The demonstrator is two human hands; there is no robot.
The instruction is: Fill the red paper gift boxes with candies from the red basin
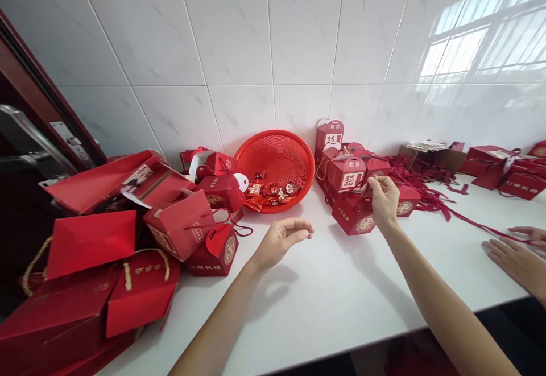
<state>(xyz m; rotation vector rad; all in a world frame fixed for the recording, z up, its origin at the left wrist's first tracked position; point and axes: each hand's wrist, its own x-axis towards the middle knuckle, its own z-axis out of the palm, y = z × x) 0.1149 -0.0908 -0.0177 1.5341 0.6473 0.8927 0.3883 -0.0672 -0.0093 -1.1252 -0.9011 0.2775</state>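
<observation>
Partner: Where did I have the box?

Me: From my remote seat I logged the red cardboard gift box with the round gold emblem (353, 217) right of the red plastic colander (277, 151), in front of the stacked double-happiness boxes (347, 172), low at the white tabletop (307, 302). Base touching or lifted: couldn't tell.

Partner: Grip?

Me: Right hand (385, 199): fingertips drawn together, pinching the box near its top. Cord or flap, I couldn't make out. Left hand (281, 242): fingers loosely curved, thumb apart, nothing held, poised over the table.

Partner: Handling?

Me: My judgement: light, thin folded card, stiff along the creases, weak mid-panel. It probably dented easily, and the smooth face looked a little slippery. I favoured a light pinch at the top, or a steadying touch on the lower corners.
</observation>
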